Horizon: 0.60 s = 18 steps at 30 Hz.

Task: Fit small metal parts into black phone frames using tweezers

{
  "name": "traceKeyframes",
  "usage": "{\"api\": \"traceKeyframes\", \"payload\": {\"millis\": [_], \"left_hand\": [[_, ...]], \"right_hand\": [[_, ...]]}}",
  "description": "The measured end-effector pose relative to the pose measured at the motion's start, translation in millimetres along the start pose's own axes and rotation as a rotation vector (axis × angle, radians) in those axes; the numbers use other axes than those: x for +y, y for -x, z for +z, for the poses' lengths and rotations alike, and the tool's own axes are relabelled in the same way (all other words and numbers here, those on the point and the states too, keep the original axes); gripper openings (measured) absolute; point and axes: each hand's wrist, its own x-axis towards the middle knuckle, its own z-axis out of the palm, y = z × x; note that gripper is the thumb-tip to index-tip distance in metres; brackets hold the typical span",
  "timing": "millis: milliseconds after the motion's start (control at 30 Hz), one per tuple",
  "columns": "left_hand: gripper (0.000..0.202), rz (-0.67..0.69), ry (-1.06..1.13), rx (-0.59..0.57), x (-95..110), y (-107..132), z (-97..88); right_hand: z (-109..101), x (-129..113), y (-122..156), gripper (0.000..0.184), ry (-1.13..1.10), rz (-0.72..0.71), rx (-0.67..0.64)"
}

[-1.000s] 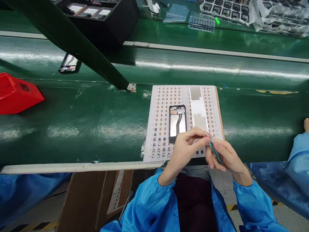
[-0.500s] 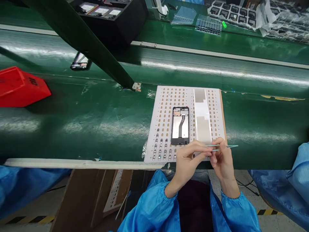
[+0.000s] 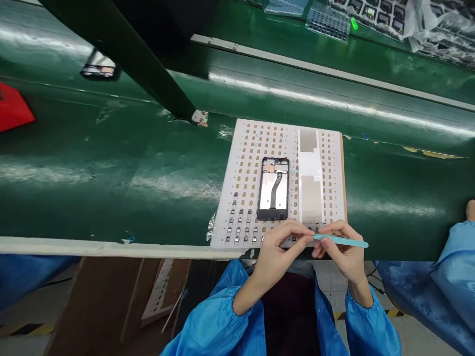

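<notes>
In my right hand (image 3: 345, 254) is a pair of light blue tweezers (image 3: 347, 242), lying nearly level with the closed end to the right. The fingers of my left hand (image 3: 280, 249) are pinched at the tweezers' left end; whatever lies between them is too small to make out. Both hands are over the front edge of a white board (image 3: 230, 173) with rows of small cutouts, several holding tiny dark parts (image 3: 237, 230). Just beyond my left hand lies an opened phone screen assembly (image 3: 273, 193) with a black flex cable. Right of it is a white strip with grey patches (image 3: 310, 163).
A dark green post (image 3: 148, 64) slants down to the green bench (image 3: 166, 148). Another phone part (image 3: 100, 66) and a red bin (image 3: 13, 109) are at left. Trays of parts (image 3: 371, 15) stand at the back right. A co-worker's blue sleeve (image 3: 458, 252) is at the right edge.
The tweezers have turned in my right hand, from two visible thin arms to one broad side. My right thumb now lies along them. The whole view has shifted slightly.
</notes>
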Motion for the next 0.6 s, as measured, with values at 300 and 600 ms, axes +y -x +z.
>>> {"api": "traceKeyframes", "payload": {"millis": [300,600], "left_hand": [[0.035,0.585,-0.754,-0.156,-23,-11,-0.5],[0.029,0.59,-0.921,-0.353,-37,-11,-0.1]], "right_hand": [[-66,-4,-1,0.017,0.214,0.062,0.259],[-68,-3,-3,0.022,0.243,0.16,0.152]]}}
